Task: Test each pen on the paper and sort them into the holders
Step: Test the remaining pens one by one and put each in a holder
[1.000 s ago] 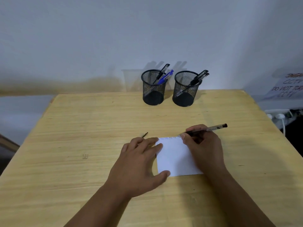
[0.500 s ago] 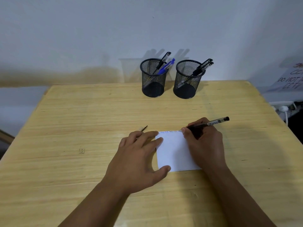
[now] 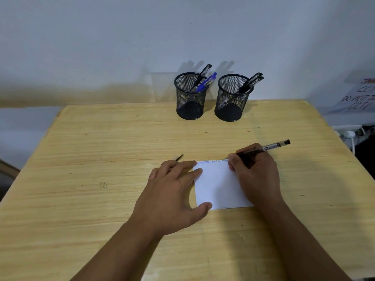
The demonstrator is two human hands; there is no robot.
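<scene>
Paper (image 3: 220,185) lies on the table (image 3: 101,149), two holders (image 3: 190,98) behind.

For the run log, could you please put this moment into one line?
step: testing pen | right hand: grips pen, tip at paper top edge | left hand: presses paper | holders: pens inside

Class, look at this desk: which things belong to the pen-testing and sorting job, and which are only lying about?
Part of the job:
pen in the right hand
paper, steadied by the left hand
left holder
right holder

Lying about:
small dark piece on the table
printed notice
</scene>
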